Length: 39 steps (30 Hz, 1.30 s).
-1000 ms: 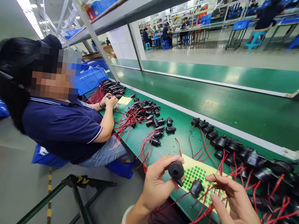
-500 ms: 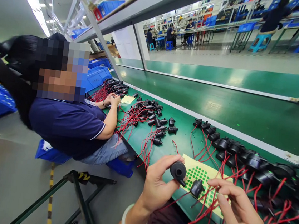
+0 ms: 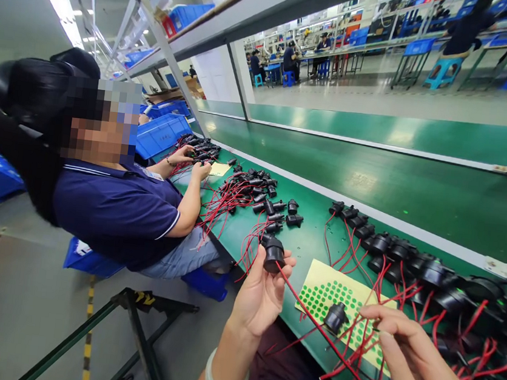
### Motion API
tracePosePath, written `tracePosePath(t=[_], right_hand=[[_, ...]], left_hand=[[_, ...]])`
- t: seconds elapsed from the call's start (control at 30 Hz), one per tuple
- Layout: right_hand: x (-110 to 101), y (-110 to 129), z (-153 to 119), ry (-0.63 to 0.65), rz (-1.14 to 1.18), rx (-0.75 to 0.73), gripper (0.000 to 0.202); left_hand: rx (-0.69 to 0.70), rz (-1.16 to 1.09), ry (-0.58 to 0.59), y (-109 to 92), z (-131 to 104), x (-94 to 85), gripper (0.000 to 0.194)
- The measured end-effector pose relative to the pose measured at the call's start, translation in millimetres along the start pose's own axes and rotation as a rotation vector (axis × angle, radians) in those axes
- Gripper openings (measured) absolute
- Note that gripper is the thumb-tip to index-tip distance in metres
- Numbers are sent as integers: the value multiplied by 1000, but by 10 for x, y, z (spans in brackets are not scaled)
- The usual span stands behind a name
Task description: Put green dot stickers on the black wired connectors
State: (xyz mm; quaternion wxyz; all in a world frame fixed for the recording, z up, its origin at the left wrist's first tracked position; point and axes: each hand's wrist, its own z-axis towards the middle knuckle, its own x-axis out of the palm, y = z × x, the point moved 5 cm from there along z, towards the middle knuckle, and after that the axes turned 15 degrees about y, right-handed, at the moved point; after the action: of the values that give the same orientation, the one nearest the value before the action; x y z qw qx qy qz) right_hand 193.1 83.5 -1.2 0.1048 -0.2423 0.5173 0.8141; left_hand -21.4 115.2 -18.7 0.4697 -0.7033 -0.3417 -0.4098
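My left hand (image 3: 264, 295) is raised over the bench edge, its fingers wrapped round a small black pump-like part (image 3: 273, 254). A red wire runs from this part down to the right. My right hand (image 3: 421, 361) hovers over the right end of a pale yellow sheet of green dot stickers (image 3: 317, 276). Its thumb and fingers come close together in a loose pinch, with a tiny dark speck between them that I cannot make out. Another black part (image 3: 336, 317) lies on the sheet, between my hands. Red wires cross the sheet beneath my right fingers.
A row of black parts with red wires (image 3: 400, 249) lines the right of the green bench (image 3: 303, 232). Another heap of parts (image 3: 249, 186) lies to the left. A co-worker (image 3: 115, 198) sits there, handling parts. Blue bins (image 3: 163, 137) stand beyond, and a metal frame rises overhead.
My left hand has moved up and left and turned the black part, so its wire end now faces me. My right hand has shifted slightly right. The co-worker's hands have moved apart.
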Motion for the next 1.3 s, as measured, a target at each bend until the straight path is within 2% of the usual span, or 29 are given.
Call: tracePosePath(t=[0.13,0.3,0.43,0.63,0.83,1.07,1.3], right_hand=[[-67,20,11,-36,22,-6,19],[-180,62,29,-21,-9,-28,19],[-226,205,55,73,-61,-91,18],[-174,499,110,268,-191,-232,9],[-110,697,179,309,-337,-363,12],[-85,716,183,217,-468,-406,10],[-63,701,185,197,-490,-421,9]], left_hand=[[73,136,28,30,-8,27,45],[339,657,100,79,-140,152,45],[420,1110,96,189,-268,239,33],[557,1553,171,275,-356,382,38],[714,1720,289,320,-402,531,39],[695,1803,291,338,-399,556,35],[722,1813,278,323,-394,551,32]])
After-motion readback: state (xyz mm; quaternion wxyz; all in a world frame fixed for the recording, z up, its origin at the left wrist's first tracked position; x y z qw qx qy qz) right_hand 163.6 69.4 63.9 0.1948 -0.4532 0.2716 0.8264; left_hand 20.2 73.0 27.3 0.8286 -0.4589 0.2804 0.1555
